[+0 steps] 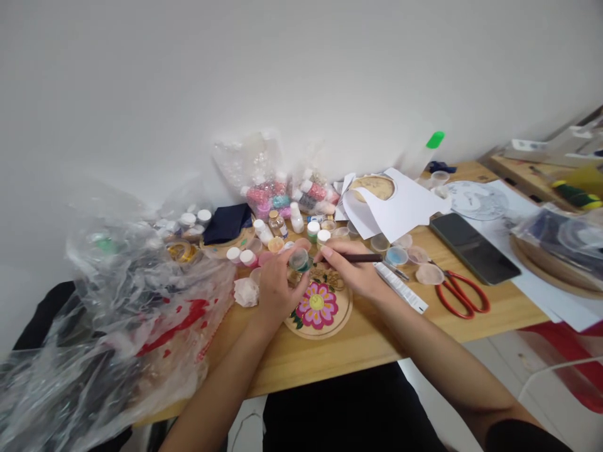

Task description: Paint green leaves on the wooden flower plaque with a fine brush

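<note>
My left hand (276, 285) is closed round a small clear cup (299, 260) with dark green stuff in it, tilted toward my right hand. My right hand (351, 270) pinches a slim tool with a dark brown handle (362, 257); its tip is at the cup, too small to make out. Below both hands lies a round wooden board (336, 326) bearing a pink and purple flower with a yellow centre (316, 302) and green leaves. Gold outlines without colour fill show at the board's upper part. A crumpled white tissue (246, 292) rests left of my left hand.
Several white-capped bottles (262, 231) stand behind the board. Red-handled scissors (464, 295), a phone (473, 248), a white tube (402, 289) and plastic lids (429, 274) lie to the right. Clear plastic bags (141, 301) cover the left side. A wall rises behind.
</note>
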Demonstrator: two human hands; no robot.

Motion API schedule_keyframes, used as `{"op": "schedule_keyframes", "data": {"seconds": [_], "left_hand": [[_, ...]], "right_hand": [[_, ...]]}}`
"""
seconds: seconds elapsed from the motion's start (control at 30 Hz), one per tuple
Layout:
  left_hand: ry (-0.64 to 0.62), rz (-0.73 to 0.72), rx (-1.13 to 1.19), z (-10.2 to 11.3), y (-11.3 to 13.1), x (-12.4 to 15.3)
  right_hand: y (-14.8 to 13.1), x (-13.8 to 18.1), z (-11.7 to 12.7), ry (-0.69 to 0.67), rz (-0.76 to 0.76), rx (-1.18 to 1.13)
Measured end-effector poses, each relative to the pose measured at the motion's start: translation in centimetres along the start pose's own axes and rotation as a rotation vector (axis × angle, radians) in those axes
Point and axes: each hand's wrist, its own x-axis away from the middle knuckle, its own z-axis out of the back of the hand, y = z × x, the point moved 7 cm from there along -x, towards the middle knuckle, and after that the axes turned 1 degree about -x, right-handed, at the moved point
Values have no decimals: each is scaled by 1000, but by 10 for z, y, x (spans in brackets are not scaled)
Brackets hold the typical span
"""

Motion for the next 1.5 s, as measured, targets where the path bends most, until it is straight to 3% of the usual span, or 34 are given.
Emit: {"op": "schedule_keyframes", "data": {"seconds": [0.6, 1.5], "left_hand": [[-36, 94, 24, -2, -11, 3], [-44, 39, -5, -4, -9, 1]], "right_hand": [[-3, 1, -4, -44, 69, 206], [-7, 1, -6, -72, 88, 246]]}}
